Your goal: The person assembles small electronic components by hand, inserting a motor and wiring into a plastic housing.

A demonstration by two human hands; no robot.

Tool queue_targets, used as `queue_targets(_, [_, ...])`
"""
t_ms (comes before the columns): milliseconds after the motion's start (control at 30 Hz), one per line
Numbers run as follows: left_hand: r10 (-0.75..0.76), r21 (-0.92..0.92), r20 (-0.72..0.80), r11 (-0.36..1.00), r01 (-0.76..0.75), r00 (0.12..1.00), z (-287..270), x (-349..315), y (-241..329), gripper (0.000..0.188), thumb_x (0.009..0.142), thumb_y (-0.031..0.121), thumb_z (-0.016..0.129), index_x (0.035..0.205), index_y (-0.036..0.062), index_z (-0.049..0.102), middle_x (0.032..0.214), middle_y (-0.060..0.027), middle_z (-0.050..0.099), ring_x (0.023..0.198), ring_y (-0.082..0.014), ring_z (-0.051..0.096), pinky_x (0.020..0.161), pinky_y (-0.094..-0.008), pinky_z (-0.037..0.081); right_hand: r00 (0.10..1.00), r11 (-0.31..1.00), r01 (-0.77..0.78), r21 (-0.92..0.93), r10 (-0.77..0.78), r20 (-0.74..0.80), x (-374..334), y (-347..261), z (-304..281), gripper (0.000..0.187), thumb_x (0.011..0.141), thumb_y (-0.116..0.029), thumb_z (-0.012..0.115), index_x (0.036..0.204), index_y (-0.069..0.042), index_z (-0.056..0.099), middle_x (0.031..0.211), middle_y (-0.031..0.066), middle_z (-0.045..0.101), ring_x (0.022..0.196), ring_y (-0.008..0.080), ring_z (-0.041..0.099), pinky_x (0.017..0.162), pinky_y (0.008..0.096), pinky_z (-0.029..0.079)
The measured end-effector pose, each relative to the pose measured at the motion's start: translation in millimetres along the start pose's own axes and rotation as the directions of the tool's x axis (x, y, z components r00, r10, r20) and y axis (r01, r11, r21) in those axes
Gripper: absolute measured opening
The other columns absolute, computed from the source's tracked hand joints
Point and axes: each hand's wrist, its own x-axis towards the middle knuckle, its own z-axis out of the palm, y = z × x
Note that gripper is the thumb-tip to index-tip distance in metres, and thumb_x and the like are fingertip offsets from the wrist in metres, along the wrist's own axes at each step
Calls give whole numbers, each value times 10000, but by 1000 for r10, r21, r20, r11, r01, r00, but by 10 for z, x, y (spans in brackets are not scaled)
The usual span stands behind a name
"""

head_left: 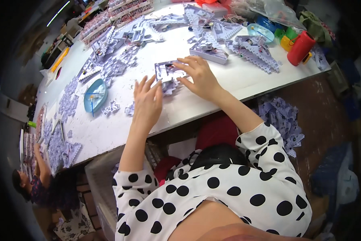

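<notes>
On the white table in front of me lies a pale lilac plastic housing [158, 72], a shallow rectangular frame with dark wiring inside. My right hand [202, 78] spans its right end, fingers on the far edge and thumb on the near side. Close to the housing's near left corner is my left hand [147, 103], its fingers stretched out and apart; whether a fingertip touches the frame is hard to tell. More small lilac plastic pieces [170, 87] lie between the hands, just below the housing, partly hidden.
A blue dish [96, 96] with thin sticks sits to the left; another blue dish [261, 32] stands far right. A red cylinder [301, 48] is near the right edge. Lilac housings [255, 52] and loose parts [69, 98] cover much of the table. A co-worker [44, 180] works at the left.
</notes>
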Motion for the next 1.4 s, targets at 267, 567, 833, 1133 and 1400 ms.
queue_targets(267, [-383,-353,-163,883,308,909,-241,-837,-3,281,1021,93,515,1237,-4,667,1263,-170,669,1301,-304,561,1101,-402,406,950,991,-41,128,-1,313,-11,71,-82,623,769,-286,810,1310,-139,537,1522,242,404,1404,438,380,1177,531,276])
queue_targets(567, [-406,-362,-168,873,327,898,-113,-1010,54,252,977,20,578,1214,-4,659,1206,-151,680,1314,-336,548,1089,-401,418,820,994,-100,38,61,568,245,0,-32,547,716,-392,842,1165,-163,630,1475,253,434,1381,445,362,1148,531,286])
queue_targets(833, [-336,-323,-215,910,258,917,-152,-1030,9,264,942,-24,593,1194,-2,668,1173,-164,682,1249,-364,595,1100,-439,423,831,922,-333,199,187,524,128,-127,-30,394,731,-347,836,1045,-162,685,1292,244,534,1229,447,505,1064,507,394])
queue_targets(1133, [-266,-260,-295,947,191,918,-139,-987,33,294,882,-86,602,1152,9,671,1063,-151,678,1060,-330,656,1103,-506,445,972,977,-169,128,144,184,-29,-107,43,323,702,-248,833,976,-149,693,1258,264,576,1179,448,548,1004,473,462])
queue_targets(1400, [-289,-266,-289,940,214,913,-127,-983,65,289,880,-78,602,1150,0,668,1077,-154,673,1065,-325,650,1109,-508,440,924,907,-380,-180,365,-112,391,399,-521,352,725,-320,859,983,-141,700,1179,231,607,1092,405,598,940,478,504])
